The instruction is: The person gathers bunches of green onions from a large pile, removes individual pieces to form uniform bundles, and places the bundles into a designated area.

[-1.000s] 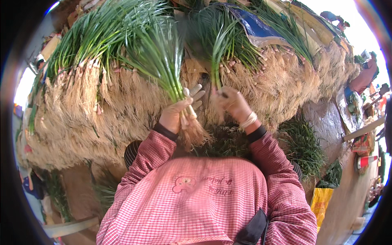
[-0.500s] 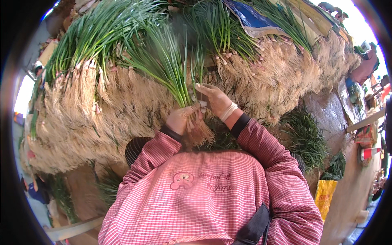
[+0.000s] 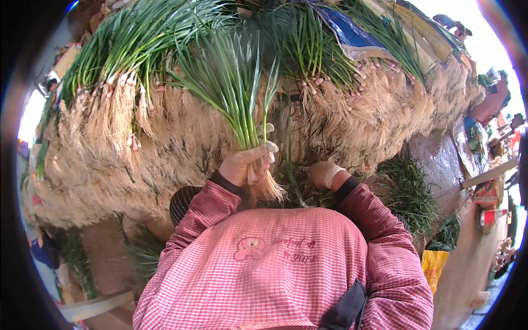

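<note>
Upright in my left hand (image 3: 240, 164) is a bunch of green garlic (image 3: 240, 104), gripped just above the pale bulbs. Its long leaves fan upward and away from me, and its stringy roots (image 3: 270, 188) hang below the fist. The fingertips are pale, as if wrapped or covered. To the right and lower, my right hand (image 3: 323, 175) is apart from the bunch, with a white band at the wrist. Its fingers are blurred and partly turned from view. A thin green leaf (image 3: 291, 179) hangs between the two hands.
A broad heap of green garlic (image 3: 132, 49) lies in front, its roots (image 3: 181, 148) toward me. A blue sheet (image 3: 352, 30) covers part at the far right. Trimmed leaves (image 3: 410, 190) lie on the ground at right, near a yellow bag (image 3: 433, 269) and a red-white cone (image 3: 492, 216).
My right hand has left the bunch and moved down and to the right. A loose leaf now shows beside it. My left hand keeps hold of the green garlic in nearly the same place.
</note>
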The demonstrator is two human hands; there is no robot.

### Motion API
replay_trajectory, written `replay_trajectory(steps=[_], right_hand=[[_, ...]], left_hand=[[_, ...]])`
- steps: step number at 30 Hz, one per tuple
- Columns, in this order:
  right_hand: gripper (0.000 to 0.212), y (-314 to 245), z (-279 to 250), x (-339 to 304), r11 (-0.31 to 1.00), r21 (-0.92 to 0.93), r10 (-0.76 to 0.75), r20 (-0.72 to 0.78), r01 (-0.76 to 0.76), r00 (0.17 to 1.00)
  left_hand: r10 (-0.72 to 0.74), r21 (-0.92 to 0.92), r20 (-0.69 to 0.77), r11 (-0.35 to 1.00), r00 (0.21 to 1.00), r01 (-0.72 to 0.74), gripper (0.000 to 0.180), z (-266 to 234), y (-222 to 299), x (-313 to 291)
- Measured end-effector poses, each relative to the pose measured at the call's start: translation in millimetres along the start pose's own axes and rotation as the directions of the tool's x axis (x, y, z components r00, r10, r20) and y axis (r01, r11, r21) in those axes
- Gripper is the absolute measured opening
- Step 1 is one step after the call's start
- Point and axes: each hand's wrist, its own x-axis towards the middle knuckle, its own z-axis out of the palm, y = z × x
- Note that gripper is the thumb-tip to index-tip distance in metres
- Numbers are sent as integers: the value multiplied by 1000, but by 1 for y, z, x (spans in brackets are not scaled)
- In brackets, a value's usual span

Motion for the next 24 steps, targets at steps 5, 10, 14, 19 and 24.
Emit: replay_trajectory(steps=[5, 10, 14, 19, 24], right_hand=[[24, 46, -76, 20, 892, 240, 446, -593, -382, 670], [16, 90, -150, 39, 589, 171, 765, -433, -790, 477], [15, 110, -154, 27, 604, 693, 768, -377, -393, 517], [37, 122, -122, 13, 438, 861, 781, -223, -257, 583], [45, 45, -129, 7, 274, 946, 577, -308, 175, 756]], left_hand=[[121, 12, 97, 992, 988, -123, 45, -2, 16, 11], [257, 34, -34, 966, 966, -255, 44, 4, 19, 30], [63, -124, -226, 988, 972, -93, 36, -11, 16, 32], [59, -131, -105, 989, 993, -73, 29, -19, 12, 40], [118, -189, -37, 974, 992, -123, 30, -32, 7, 41]])
